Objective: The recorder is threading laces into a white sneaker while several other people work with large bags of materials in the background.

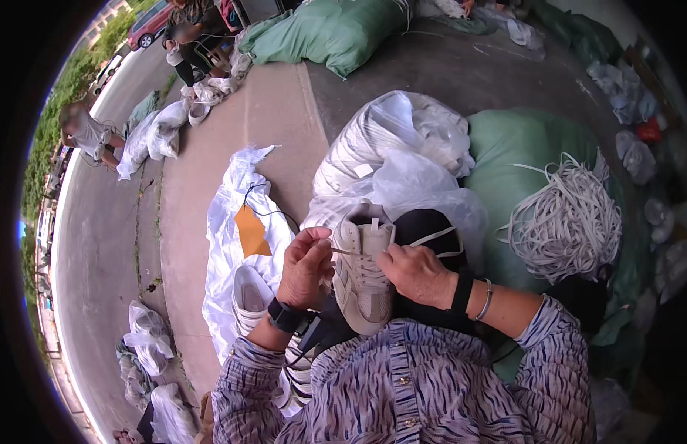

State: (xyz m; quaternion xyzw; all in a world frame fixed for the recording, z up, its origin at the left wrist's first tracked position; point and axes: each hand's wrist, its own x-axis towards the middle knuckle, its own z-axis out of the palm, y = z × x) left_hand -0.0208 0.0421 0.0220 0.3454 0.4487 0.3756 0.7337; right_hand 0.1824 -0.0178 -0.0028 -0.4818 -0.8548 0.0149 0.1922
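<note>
A beige-white sneaker rests on my lap, toe toward me, with a flat lace threaded partly across its front. My left hand is closed in a pinch on one stretch of that lace, left of the shoe. On the other side my right hand is closed against the shoe's edge by the eyelets. A pale length of lace runs out from behind its fingers over my dark-clad knee. What exactly the right fingertips grip is partly hidden, but it appears to be the lace.
A tangled heap of white laces lies on a green sack to my right. Ahead stands a clear plastic bag of pale items. Another white shoe sits left, by white sheeting with an orange piece. People sit far left.
</note>
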